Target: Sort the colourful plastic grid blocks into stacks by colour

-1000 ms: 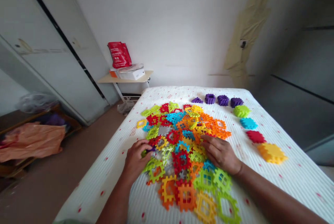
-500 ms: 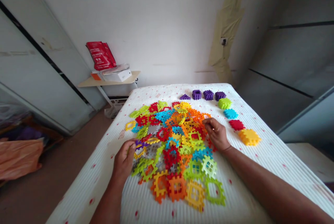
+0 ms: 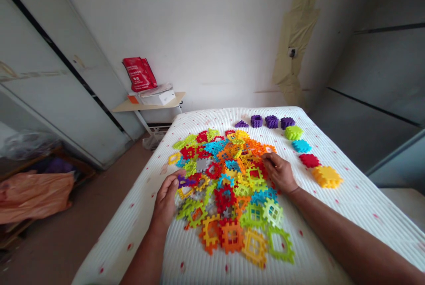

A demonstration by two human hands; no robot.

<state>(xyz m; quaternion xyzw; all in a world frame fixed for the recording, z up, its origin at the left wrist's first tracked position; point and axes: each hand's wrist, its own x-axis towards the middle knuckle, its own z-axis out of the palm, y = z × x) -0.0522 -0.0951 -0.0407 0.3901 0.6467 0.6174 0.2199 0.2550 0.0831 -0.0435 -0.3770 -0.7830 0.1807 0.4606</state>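
Observation:
My left hand (image 3: 165, 196) is at the left edge of a heap of interlocking plastic building tiles (image 3: 225, 195), its thumb and fingers closed on a purple tile (image 3: 186, 182). Yellow tiles lie just under and beside that tile. At the heap's right side my right hand (image 3: 280, 172) has its fingers curled together, close to red and orange tiles. Whatever its fingertips hold, if anything, is hidden. The heap mixes red, orange, yellow, green, blue and grey tiles, many with window-like openings.
Beyond my right hand, stacks of tiles stand in a curved row: purple stacks (image 3: 271, 121), green (image 3: 294, 132), blue (image 3: 301, 145), red (image 3: 309, 160) and yellow (image 3: 327, 176). All rest on a white dotted mattress (image 3: 133, 232). A small table (image 3: 149, 102) carries a red bag (image 3: 139, 74).
The view has turned slightly left, so everything sits further right. More of the purple tile shows at my left fingertips. My right hand stays closed at the heap's edge.

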